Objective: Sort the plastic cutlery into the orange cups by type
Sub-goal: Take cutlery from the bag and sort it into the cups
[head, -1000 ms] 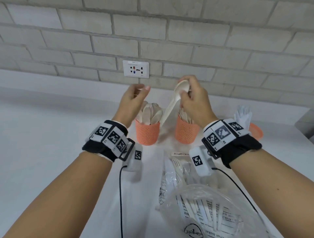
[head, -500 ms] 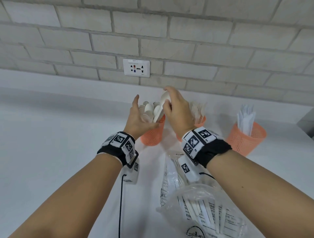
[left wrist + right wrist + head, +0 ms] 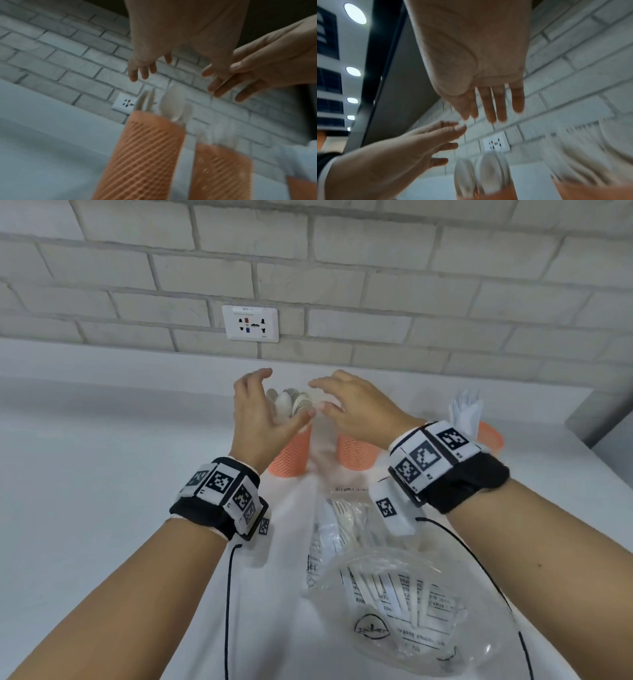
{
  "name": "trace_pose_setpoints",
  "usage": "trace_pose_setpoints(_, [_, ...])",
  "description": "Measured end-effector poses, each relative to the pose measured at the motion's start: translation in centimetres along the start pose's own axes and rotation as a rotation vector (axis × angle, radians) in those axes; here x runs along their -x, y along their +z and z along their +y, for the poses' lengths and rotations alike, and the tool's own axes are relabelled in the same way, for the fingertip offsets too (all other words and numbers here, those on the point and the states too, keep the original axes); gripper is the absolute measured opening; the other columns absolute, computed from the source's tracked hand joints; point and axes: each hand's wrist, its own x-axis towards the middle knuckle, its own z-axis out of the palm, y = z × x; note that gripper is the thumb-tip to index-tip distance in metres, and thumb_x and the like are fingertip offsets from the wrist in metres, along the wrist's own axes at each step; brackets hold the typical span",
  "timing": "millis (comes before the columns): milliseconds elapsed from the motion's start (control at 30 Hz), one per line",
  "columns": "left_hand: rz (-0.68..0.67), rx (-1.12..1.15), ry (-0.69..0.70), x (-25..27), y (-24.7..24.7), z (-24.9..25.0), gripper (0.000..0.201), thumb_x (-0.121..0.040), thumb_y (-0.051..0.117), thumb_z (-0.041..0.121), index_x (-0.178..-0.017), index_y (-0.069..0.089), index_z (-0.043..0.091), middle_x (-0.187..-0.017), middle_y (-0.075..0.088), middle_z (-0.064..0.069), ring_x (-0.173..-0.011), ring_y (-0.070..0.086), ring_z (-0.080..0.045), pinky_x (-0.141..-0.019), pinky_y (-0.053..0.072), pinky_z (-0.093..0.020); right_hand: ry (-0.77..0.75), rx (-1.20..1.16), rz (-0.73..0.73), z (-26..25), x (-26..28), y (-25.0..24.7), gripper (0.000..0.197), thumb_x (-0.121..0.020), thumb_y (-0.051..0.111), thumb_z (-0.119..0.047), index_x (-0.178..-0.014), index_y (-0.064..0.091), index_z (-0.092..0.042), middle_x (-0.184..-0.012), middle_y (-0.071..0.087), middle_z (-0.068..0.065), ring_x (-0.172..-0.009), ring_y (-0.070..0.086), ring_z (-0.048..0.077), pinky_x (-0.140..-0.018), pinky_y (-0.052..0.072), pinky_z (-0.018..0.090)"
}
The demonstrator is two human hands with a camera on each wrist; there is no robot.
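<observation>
Three orange mesh cups stand in a row near the wall. The left cup [image 3: 291, 455] [image 3: 145, 155] holds several white spoons [image 3: 291, 404] [image 3: 173, 105]. The middle cup [image 3: 356, 453] [image 3: 221, 169] is half hidden behind my right hand; its contents are blurred. The right cup [image 3: 491, 436] holds white knives [image 3: 467, 412]. My left hand [image 3: 263, 409] [image 3: 150, 67] hovers open beside the spoons. My right hand [image 3: 342, 402] [image 3: 489, 111] hovers open just right of them, with nothing in it. Fingertips of both hands nearly meet above the left cup.
A clear plastic bag [image 3: 404, 594] with more white cutlery lies on the white counter [image 3: 102, 474] in front of the cups. Black cables [image 3: 227, 594] run along the counter. A wall socket [image 3: 250, 323] sits in the brick wall behind.
My right hand lowered the spoon into the left cup and let go of it. Both hands have opened and drawn slightly back from the cup.
</observation>
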Motion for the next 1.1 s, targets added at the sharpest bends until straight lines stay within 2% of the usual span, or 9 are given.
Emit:
trace_pose_setpoints(100, [-0.047,0.073,0.167,2.1,-0.2,3.4,0.026,-0.079,0.067,0.028,-0.09,0.054,0.008,-0.101,0.043,-0.004,-0.09,0.048,-0.013,-0.081,0.037,-0.011,0.017,-0.108,-0.05,0.6,3.8,-2.3,0.024,-0.092,0.05,-0.017,-0.111,0.064,-0.013,-0.088,0.06,0.0,-0.073,0.054,0.008,-0.072,0.043,0.025])
trace_pose_setpoints(233, [-0.861,0.076,0.116,6.0,0.2,6.1,0.024,-0.081,0.069,0.038,-0.063,0.063,0.022,-0.094,0.053,0.005,-0.082,0.055,0.0,-0.078,0.043,-0.017,0.067,-0.247,-0.279,1.6,9.3,-2.6,0.013,-0.09,0.057,-0.016,-0.082,0.065,-0.007,-0.062,0.058,-0.003,-0.046,0.053,0.003,-0.052,0.042,0.016])
trace_pose_setpoints(367, [-1.386,-0.286,-0.01,10.2,2.4,6.4,0.045,-0.076,0.061,0.062,-0.105,0.068,0.029,-0.119,0.045,0.023,-0.123,0.043,-0.008,-0.107,0.033,-0.035,0.151,-0.351,-0.514,2.0,13.4,-1.4,0.012,-0.09,0.058,-0.012,-0.082,0.066,-0.008,-0.061,0.063,0.0,-0.045,0.057,0.005,-0.047,0.046,0.016])
trace_pose_setpoints(467, [-1.286,-0.569,0.068,11.8,4.1,6.4,0.056,-0.08,0.064,0.05,-0.129,0.051,0.026,-0.132,0.037,0.001,-0.116,0.049,-0.021,-0.1,0.042,-0.037,0.23,-0.471,-0.76,1.8,16.0,0.1,0.016,-0.092,0.052,-0.007,-0.088,0.067,-0.001,-0.074,0.068,0.009,-0.055,0.064,0.01,-0.06,0.055,0.022])
trace_pose_setpoints(533, [-1.133,-0.552,0.068,12.1,4.5,6.4,0.075,-0.078,0.072,0.03,-0.14,0.033,0.017,-0.133,0.035,-0.008,-0.113,0.051,-0.027,-0.093,0.045,-0.032,0.25,-0.183,-0.817,2.2,17.5,1.6,0.019,-0.092,0.05,-0.01,-0.092,0.068,-0.002,-0.084,0.07,0.009,-0.065,0.064,0.012,-0.068,0.054,0.024])
trace_pose_setpoints(667, [-0.995,-0.508,-0.008,12.3,4.9,6.8,0.089,-0.076,0.066,0.002,-0.147,0.014,0.013,-0.141,0.023,-0.011,-0.096,0.057,-0.027,-0.066,0.045,-0.022,0.421,0.244,-0.596,4.8,18.7,3.6,0.019,-0.088,0.044,0.001,-0.071,0.051,-0.005,-0.073,0.054,0.006,-0.06,0.045,0.016,-0.053,0.037,0.021])
trace_pose_setpoints(833, [-0.974,-0.447,-0.11,13.6,6.1,7.7,0.092,-0.076,0.062,-0.002,-0.148,0.008,0.016,-0.139,0.023,-0.013,-0.08,0.053,-0.022,-0.047,0.038,-0.016,0.594,0.081,-0.487,6.7,17.9,4.5,0.033,-0.094,0.047,-0.023,-0.064,0.047,-0.008,-0.074,0.054,0.005,-0.066,0.05,0.015,-0.059,0.038,0.022])
trace_pose_setpoints(967, [-0.97,-0.402,-0.134,13.6,6.5,8.1,0.1,-0.076,0.065,0.0,-0.149,-0.001,0.017,-0.139,0.025,-0.013,-0.081,0.05,-0.019,-0.047,0.037,-0.015,0.569,-0.024,-0.32,6.3,16.4,5.9,0.046,-0.092,0.051,-0.033,-0.122,0.05,0.002,-0.138,0.036,0.018,-0.123,0.042,0.03,-0.099,0.036,0.034])
trace_pose_setpoints(1100, [-0.969,-0.388,-0.136,13.5,6.2,8.2,0.101,-0.075,0.066,0.0,-0.149,-0.001,0.017,-0.14,0.024,-0.011,-0.084,0.049,-0.019,-0.047,0.037,-0.015,0.745,-0.111,-0.274,6.6,15.7,6.4,0.067,-0.091,0.045,-0.05,-0.136,0.037,-0.001,-0.141,0.042,0.016,-0.129,0.042,0.029,-0.103,0.035,0.035])
